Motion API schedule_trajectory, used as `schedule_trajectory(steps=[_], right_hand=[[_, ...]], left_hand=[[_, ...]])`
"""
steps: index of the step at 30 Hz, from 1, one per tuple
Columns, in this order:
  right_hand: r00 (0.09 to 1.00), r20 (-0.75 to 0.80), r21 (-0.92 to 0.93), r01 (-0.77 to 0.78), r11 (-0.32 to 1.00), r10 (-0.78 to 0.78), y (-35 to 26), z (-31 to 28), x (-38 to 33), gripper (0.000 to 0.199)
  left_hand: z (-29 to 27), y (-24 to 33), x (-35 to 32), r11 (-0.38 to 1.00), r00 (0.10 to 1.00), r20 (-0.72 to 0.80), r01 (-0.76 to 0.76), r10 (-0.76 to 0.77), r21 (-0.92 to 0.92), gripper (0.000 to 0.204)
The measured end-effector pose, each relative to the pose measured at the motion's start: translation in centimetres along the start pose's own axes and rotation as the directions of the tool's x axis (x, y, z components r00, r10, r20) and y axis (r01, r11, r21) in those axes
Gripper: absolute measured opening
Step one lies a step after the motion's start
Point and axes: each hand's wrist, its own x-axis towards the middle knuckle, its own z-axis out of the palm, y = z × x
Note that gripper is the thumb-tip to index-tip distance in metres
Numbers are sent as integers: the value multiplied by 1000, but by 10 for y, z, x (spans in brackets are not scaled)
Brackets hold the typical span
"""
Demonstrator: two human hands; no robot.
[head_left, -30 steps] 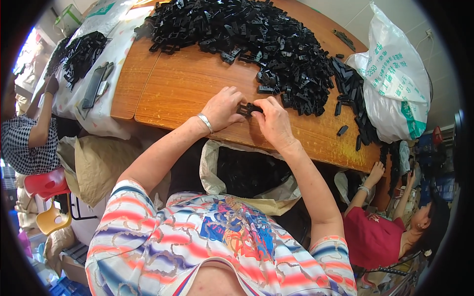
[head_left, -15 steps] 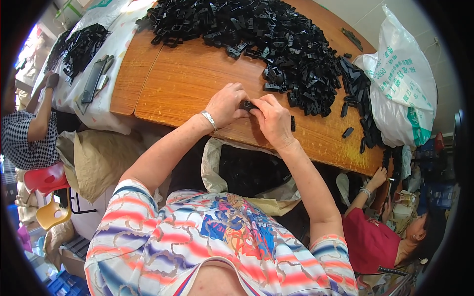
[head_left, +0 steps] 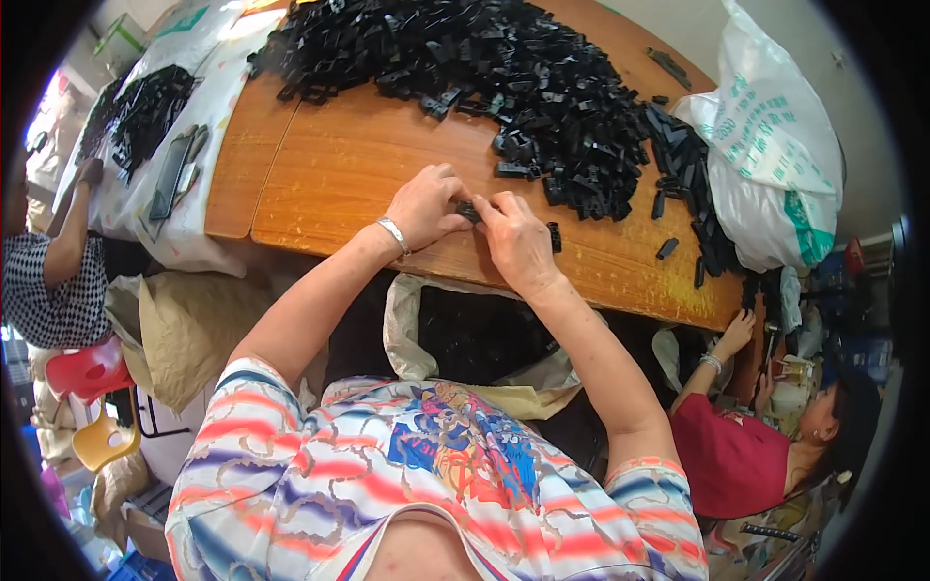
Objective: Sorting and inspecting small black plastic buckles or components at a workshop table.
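Pinching small black part (head_left: 469, 210), left hand (head_left: 423, 203), right hand (head_left: 516, 242), fingers meeting

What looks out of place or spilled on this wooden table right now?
A few loose black parts lie apart from the big black heap, strayed toward the table's near edge. One sits beside the right hand. The hands meet on one small black piece. Nothing looks damaged.

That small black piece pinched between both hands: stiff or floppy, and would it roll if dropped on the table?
The small black piece looks like stiff moulded plastic, held by left hand and right hand. Probably light. Loose pieces lie flat on the wooden table, so rolling seems unlikely.
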Motion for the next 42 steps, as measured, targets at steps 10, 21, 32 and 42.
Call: schedule_trajectory(steps=[10,21,32,42], right_hand=[[995,49,-69,-84,994,87,-12,-4,-29,23],[909,-67,13,-411,912,411,-3,-60,-59,28],[906,-38,158,-411,898,421,16,-37,-33,28],[979,-41,209,-188,960,201,18,-15,-4,24]], left_hand=[[-21,-2,34,895,809,573,346,-133,-280,24],[47,7,60,996,974,-210,82,-85,-22,20],[18,21,22,951,986,85,164,-146,-261,25],[23,17,13,996,997,51,63,-60,-66,29]])
